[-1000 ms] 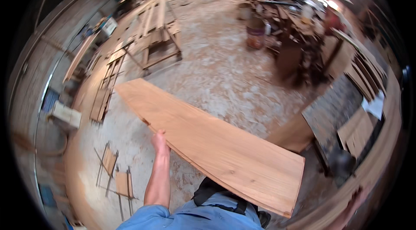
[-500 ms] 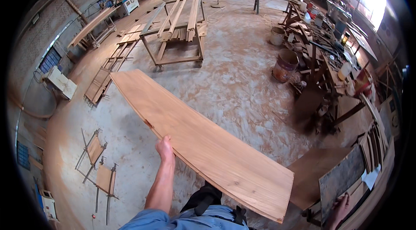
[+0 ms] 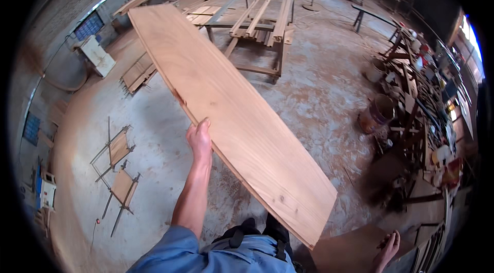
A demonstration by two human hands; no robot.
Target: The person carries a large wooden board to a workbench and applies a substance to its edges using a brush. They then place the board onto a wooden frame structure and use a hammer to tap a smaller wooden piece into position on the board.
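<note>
My left hand (image 3: 199,137) is closed on the long edge of a wide wooden board (image 3: 239,119), thumb on its upper face. The board is light brown, with a small knot near its near end and a dark chipped spot on the gripped edge. It slants across in front of me, from far left to near right, off the floor. At the lower right, my right hand (image 3: 388,250) is apart from the board, its fingers loosely bent and nothing visible in them. Below that hand lies a flat brown sheet (image 3: 355,247).
Two clamped panels (image 3: 123,186) lie on the floor at left. Ahead stands a metal-framed cart (image 3: 252,69) bearing long strips. A cluttered bench (image 3: 411,83) runs along the right, with a large bucket (image 3: 376,113) beside it. A white cabinet (image 3: 95,56) stands far left.
The view has turned right. The board's far end has risen and now points farther ahead, still in my left hand. My right hand has come away from the dark panel at lower right.
</note>
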